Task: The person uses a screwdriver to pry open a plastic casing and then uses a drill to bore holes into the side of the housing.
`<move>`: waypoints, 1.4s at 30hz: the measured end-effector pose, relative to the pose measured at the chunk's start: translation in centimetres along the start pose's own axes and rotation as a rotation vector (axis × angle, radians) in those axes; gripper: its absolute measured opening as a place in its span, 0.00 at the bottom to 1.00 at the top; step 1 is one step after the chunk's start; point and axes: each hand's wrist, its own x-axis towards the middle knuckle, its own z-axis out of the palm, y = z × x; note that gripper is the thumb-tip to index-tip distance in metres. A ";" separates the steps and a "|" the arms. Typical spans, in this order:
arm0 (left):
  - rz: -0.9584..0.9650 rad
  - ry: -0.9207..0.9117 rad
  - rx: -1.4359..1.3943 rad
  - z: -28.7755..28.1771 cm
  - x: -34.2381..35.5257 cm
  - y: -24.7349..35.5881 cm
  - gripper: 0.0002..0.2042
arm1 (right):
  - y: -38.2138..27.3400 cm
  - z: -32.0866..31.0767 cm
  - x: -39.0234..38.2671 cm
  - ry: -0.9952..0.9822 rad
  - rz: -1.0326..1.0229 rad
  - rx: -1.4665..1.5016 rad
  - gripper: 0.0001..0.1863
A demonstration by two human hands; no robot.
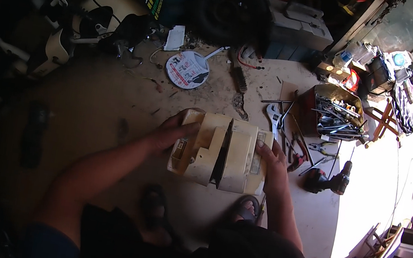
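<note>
Fingers of my left hand curl over the left edge of a cream plastic housing, with the thumb on its top face, so this hand is closed on the part. My right hand presses flat against the right side of the same housing, fingers bent over its upper right corner; it grips the part too. I hold the housing between both hands, above the dusty concrete floor, and a dark seam runs down its middle.

Just below my fingers I see my two sandalled feet on the floor. To the right of my right fingers lie an adjustable wrench, some red-handled pliers and, a little further, a cordless drill. Beyond these, up and to the right, stands an open box full of metal tools. Above my left fingers, well apart, a round fan-like disc lies on the floor, and further left some white scooter body panels rest in shadow.
</note>
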 end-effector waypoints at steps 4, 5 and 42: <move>0.063 -0.117 0.042 0.5 1.2 -0.3 0.35 | 0.5 -2.4 0.4 -0.052 0.051 0.130 0.24; 0.065 -0.120 0.044 0.8 1.0 -0.1 0.35 | 1.0 -2.7 0.6 -0.050 0.047 0.130 0.24; 0.937 -0.014 1.474 9.2 -5.3 2.9 0.59 | -1.3 1.1 -5.2 -0.102 -0.789 -1.081 0.55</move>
